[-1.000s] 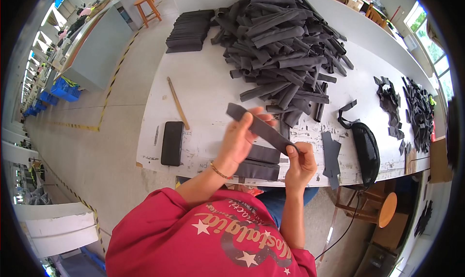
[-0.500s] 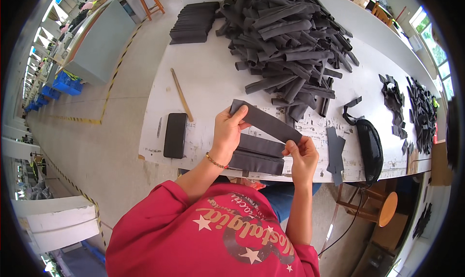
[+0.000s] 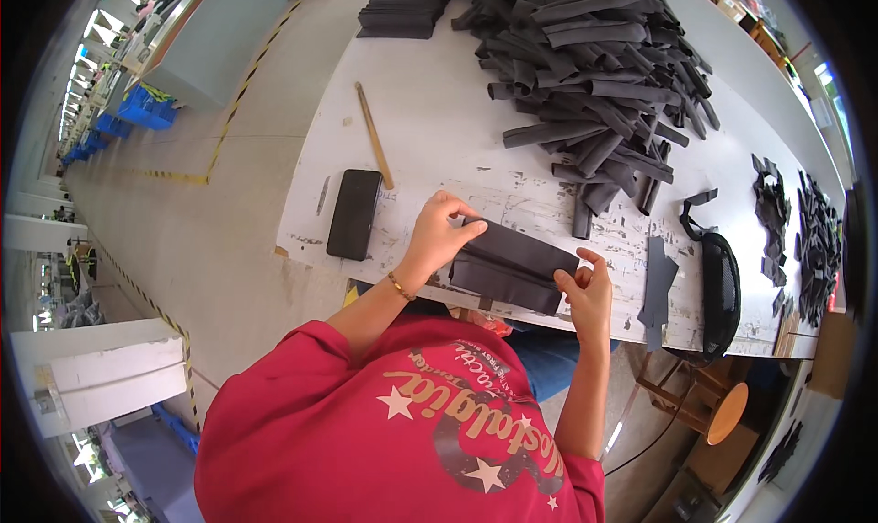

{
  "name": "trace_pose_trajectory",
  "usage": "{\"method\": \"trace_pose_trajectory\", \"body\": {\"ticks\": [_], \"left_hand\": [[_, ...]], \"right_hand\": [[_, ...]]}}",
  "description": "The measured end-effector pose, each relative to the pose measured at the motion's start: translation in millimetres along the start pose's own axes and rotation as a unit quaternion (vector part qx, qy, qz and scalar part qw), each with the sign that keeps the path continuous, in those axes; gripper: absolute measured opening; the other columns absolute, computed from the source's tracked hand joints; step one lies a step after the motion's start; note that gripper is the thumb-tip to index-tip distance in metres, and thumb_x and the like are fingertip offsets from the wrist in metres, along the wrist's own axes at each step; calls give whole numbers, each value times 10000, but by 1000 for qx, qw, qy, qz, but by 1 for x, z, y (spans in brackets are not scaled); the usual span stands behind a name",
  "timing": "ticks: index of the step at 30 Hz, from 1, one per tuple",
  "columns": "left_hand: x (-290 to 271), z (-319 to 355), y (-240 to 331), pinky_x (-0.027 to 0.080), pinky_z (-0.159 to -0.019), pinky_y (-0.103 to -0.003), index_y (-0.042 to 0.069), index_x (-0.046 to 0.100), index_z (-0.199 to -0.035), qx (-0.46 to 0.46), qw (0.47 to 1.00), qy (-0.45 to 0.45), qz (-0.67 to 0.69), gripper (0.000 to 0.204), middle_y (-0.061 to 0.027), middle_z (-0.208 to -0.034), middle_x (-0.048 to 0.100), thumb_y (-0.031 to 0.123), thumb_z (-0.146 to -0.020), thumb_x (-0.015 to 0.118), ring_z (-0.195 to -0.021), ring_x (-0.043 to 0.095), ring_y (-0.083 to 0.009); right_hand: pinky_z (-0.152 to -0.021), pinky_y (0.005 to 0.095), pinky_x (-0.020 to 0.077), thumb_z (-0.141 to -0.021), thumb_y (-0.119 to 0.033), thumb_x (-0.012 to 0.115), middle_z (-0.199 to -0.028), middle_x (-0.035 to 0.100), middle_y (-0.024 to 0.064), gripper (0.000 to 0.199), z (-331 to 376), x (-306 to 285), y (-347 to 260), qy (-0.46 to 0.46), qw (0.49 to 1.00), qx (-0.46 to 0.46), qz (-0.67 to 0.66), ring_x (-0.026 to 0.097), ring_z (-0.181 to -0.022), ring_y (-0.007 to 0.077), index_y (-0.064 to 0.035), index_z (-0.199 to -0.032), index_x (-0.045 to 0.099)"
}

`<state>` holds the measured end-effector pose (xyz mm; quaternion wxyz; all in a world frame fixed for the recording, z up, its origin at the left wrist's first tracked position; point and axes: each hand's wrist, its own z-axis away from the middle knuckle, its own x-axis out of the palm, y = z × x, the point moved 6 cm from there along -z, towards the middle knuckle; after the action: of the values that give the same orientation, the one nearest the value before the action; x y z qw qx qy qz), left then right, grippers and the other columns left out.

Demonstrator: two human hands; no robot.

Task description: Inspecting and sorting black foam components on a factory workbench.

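Black strip (image 3: 523, 246) right of phone (image 3: 355, 214), long axis pointing away from it. Left hand (image 3: 441, 237), nearer phone, pinches near end; right hand (image 3: 590, 296) thumb at far end, grip unclear.

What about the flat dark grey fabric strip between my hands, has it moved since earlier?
Yes, toward you: the strip, earlier reaching farther out than the black rectangular phone, no longer does.

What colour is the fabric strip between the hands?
The fabric strip is dark grey, nearly black; head view.
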<state>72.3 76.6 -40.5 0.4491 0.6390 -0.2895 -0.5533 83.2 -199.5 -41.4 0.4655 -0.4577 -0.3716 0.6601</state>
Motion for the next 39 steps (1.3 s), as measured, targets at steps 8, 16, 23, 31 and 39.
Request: {"method": "trace_pose_trajectory", "body": {"ticks": [8, 16, 23, 31, 39], "left_hand": [[8, 1, -7, 442, -886, -383, 74, 673, -893, 64, 987, 19, -149, 245, -71, -990, 581, 147, -688, 786, -1005, 514, -286], [60, -42, 59, 511, -737, -371, 27, 673, -916, 122, 982, -135, 55, 114, -96, -907, 662, 115, -844, 671, -795, 628, -267], [168, -99, 32, 523, -695, -349, 47, 703, -876, -2, 985, -78, -151, 250, -132, -804, 703, 277, -780, 722, -804, 689, -273], [187, -94, -2, 572, -699, -370, -45, 661, -901, -205, 940, -193, 190, 195, -198, -864, 697, 120, -797, 648, -678, 689, -293], [158, -39, 26, 561, -864, -361, -121, 574, -1097, -366, 707, -286, 533, 250, -195, -1033, 662, 18, -891, 603, -926, 675, -264]], "right_hand": [[-519, 301, 368, -781, -126, 742, -566, 479, 32, 487, 1, 8, 7, 24, 979, -30, 199, 455, -537, 121, 11, -1197, 530], [-661, 398, 465, -839, -118, 679, -814, 618, 139, 160, 6, -112, 16, 274, 896, -118, 328, 592, -731, 281, -18, -955, 630], [-848, 401, 472, -870, -205, 614, -1028, 610, 148, 374, -27, -135, 48, 274, 721, -109, 627, 559, -1006, 310, 21, -1167, 594], [-803, 335, 485, -816, -77, 566, -959, 640, 119, 241, -43, -111, 58, 116, 659, -143, 729, 591, -905, 243, 15, -1028, 636], [-906, 361, 462, -818, 74, 508, -1073, 597, 185, 313, -19, -134, -16, 212, 862, -249, 387, 575, -992, 345, -6, -1116, 560]]}}
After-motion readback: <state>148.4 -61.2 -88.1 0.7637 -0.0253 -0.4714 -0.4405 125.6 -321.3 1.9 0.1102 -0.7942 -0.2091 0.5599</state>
